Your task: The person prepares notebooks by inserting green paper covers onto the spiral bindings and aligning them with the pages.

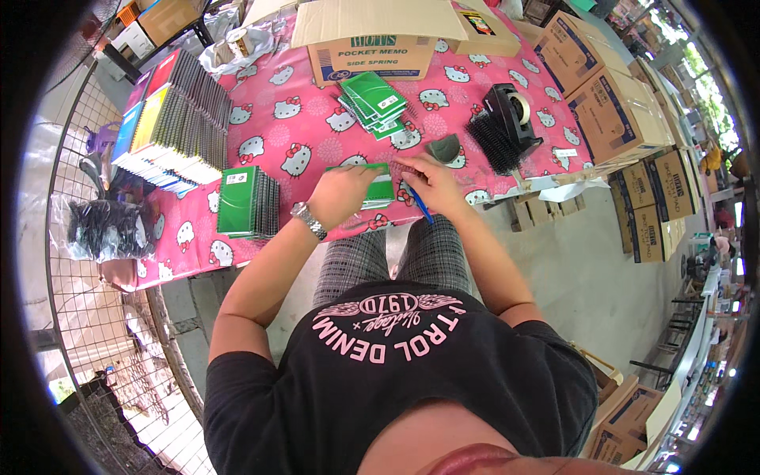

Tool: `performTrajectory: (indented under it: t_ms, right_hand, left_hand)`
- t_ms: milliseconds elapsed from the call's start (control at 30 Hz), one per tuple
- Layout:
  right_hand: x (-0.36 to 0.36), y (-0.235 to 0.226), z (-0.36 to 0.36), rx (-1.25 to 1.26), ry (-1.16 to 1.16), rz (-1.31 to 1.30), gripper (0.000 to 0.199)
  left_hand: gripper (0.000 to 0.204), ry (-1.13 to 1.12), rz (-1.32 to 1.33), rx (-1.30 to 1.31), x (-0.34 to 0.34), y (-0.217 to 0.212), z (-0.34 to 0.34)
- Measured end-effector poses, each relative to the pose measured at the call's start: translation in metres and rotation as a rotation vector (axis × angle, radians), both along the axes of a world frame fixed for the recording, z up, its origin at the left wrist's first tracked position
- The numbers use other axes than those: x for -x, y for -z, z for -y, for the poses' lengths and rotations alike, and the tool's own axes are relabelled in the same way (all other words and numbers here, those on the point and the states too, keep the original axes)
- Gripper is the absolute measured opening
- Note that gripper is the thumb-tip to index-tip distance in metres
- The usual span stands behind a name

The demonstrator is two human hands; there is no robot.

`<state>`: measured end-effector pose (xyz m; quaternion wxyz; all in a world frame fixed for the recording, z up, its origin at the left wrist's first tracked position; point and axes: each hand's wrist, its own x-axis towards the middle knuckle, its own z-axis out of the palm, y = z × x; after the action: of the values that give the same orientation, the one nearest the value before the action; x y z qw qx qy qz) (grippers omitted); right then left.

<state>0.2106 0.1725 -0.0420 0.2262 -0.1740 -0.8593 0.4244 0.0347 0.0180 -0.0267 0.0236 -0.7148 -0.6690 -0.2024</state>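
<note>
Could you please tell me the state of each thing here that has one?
Left hand, resting on the near green notebooks
Right hand, holding a blue pen
Near green notebooks, closed
Far green notebooks, closed, stacked unevenly
Left green stack, closed, aligned
Multicoloured notebooks, closed, packed together
Rear cardboard box, flap open
Tape dispenser, loaded with tape

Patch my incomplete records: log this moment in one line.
left hand: on green notebook | right hand: holding blue pen-like item | tape dispenser: right of notebook

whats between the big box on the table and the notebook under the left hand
A loose pile of green notebooks on the pink tablecloth, shown in the head view.
</note>
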Motion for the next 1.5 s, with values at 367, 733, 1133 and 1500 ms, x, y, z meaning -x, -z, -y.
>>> performTrajectory:
  t_ms: [367, 733, 1133, 1500]
  right_hand:
    - [-0.012, 0.015, 0.008, 0.161, 0.058, -0.019, 0.029]
    - [0.008, 0.013, 0.01, -0.128, 0.09, -0.187, 0.032]
    - [0.008, 0.013, 0.011, -0.202, 0.072, -0.205, 0.031]
    - [0.003, 0.007, 0.008, -0.061, 0.128, -0.21, 0.029]
  left_hand:
    - [0.022, -0.107, 0.202, 0.096, -0.005, 0.005, 0.007]
    - [0.016, -0.204, -0.01, -0.099, -0.015, 0.004, -0.011]
    - [0.011, -0.175, 0.029, -0.144, -0.014, 0.008, -0.012]
    - [0.013, -0.169, 0.053, -0.125, -0.02, 0.0, -0.009]
